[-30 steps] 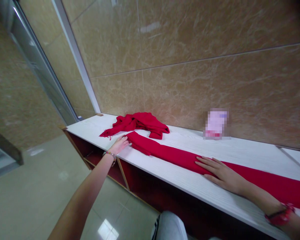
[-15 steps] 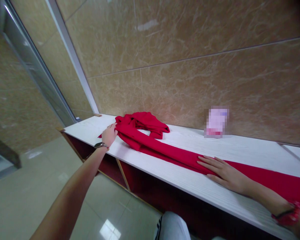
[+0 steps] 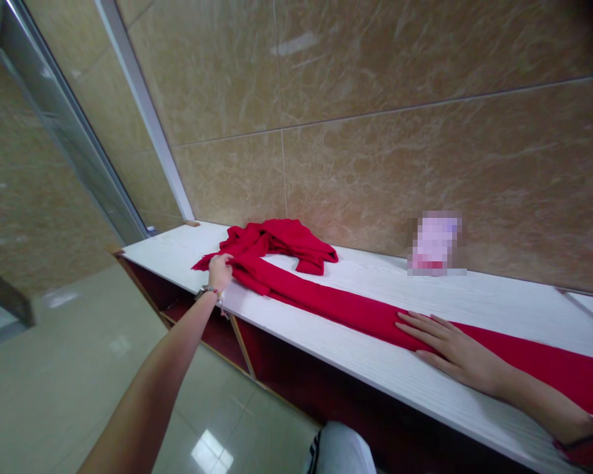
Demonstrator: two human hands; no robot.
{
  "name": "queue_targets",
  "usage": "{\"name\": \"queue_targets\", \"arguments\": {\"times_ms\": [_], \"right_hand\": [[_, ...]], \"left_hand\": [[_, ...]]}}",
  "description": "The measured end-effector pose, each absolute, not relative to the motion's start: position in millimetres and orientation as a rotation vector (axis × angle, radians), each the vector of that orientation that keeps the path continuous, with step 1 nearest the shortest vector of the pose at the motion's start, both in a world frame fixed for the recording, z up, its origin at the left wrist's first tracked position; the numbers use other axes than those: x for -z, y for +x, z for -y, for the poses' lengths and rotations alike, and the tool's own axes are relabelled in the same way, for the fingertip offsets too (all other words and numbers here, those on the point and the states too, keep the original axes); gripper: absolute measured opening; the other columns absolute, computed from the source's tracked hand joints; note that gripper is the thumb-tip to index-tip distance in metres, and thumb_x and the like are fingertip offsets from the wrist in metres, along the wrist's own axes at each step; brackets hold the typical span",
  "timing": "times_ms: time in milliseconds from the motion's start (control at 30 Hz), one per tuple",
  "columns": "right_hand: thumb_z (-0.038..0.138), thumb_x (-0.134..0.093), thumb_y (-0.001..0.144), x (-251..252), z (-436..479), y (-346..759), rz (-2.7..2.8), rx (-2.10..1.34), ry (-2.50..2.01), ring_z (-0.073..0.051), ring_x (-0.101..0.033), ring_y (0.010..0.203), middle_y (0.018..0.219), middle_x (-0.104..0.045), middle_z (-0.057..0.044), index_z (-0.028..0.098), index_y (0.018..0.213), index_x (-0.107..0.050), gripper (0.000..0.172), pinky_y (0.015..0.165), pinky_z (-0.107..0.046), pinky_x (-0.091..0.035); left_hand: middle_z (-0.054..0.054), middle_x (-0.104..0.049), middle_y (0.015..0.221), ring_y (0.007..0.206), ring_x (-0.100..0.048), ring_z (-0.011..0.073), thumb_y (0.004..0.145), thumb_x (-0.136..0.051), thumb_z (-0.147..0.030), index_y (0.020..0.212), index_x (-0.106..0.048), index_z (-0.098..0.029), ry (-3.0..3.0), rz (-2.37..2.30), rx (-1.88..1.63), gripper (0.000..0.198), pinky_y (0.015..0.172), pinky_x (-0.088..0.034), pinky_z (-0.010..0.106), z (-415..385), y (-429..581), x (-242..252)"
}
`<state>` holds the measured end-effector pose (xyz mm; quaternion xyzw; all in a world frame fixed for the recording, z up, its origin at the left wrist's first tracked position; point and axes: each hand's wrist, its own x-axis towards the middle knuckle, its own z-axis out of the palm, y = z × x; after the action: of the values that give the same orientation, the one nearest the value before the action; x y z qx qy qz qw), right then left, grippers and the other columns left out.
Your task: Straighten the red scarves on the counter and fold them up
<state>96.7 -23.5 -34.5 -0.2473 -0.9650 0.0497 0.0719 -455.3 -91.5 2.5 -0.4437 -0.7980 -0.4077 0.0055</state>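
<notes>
A long red scarf (image 3: 326, 306) lies stretched along the white cabinet top (image 3: 375, 273), its far left part bunched in loose folds against the wall. At that left part, my left hand (image 3: 221, 271) has its fingers closed on the scarf's edge, with a fringed end showing just beyond the hand. Further right, my right hand (image 3: 449, 345) rests flat on the scarf with fingers stretched out. Past my right forearm the red fabric runs out of view at the right edge.
Behind the scarf, a blurred-out pinkish package (image 3: 435, 243) leans by the tiled wall (image 3: 400, 164). Dark open compartments (image 3: 296, 368) lie under the cabinet top. My knee (image 3: 343, 447) is close to the cabinet front, above a shiny tiled floor (image 3: 79, 368).
My left hand has turned and curled its fingers around the scarf's edge, and more of the fringed end shows. My right hand stays flat on the scarf. The view has shifted slightly.
</notes>
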Motion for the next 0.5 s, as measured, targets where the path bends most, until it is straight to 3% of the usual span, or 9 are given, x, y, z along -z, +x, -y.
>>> {"name": "queue_targets", "arguments": {"times_ms": [100, 200, 333, 500], "right_hand": [[0.049, -0.035, 0.088, 34, 24, 97, 2.874, -0.171, -0.718, -0.024, -0.025, 0.131, 0.142, -0.031, 0.001, 0.037, 0.137, -0.026, 0.052, 0.106, -0.052, -0.019], [0.049, -0.036, 0.088, 34, 24, 97, 2.877, -0.17, -0.731, -0.024, -0.025, 0.13, 0.142, -0.031, 0.001, 0.037, 0.137, -0.026, 0.052, 0.106, -0.052, -0.019], [0.049, -0.036, 0.088, 35, 23, 97, 2.89, -0.164, -0.748, -0.025, -0.025, 0.131, 0.143, -0.029, 0.001, 0.037, 0.137, -0.025, 0.052, 0.106, -0.052, -0.02], [0.048, -0.036, 0.088, 37, 22, 99, 2.917, -0.164, -0.774, -0.025, -0.024, 0.131, 0.143, -0.028, 0.001, 0.037, 0.137, -0.025, 0.052, 0.106, -0.054, -0.02]], "left_hand": [[0.013, -0.052, 0.111, 0.101, -0.054, 0.025, 0.073, -0.046, -0.007, 0.11, -0.056, -0.016, -1.3, 2.446, 0.979, 0.04, 0.089, -0.04, 0.033, 106, -475, -6], [0.013, -0.059, 0.101, 0.093, -0.058, 0.0261, 0.073, -0.053, -0.016, 0.117, -0.052, -0.016, -1.326, 2.506, 0.727, 0.043, 0.083, -0.044, 0.033, 111, -486, -1], [0.008, -0.065, 0.09, 0.089, -0.06, 0.0246, 0.069, -0.061, -0.022, 0.115, -0.053, -0.016, -1.398, 2.532, 0.66, 0.048, 0.079, -0.045, 0.03, 107, -494, 2], [0.008, -0.066, 0.088, 0.088, -0.06, 0.0229, 0.075, -0.051, -0.019, 0.104, -0.06, -0.018, -1.37, 2.498, 0.695, 0.031, 0.078, -0.043, 0.028, 104, -509, -7]]}}
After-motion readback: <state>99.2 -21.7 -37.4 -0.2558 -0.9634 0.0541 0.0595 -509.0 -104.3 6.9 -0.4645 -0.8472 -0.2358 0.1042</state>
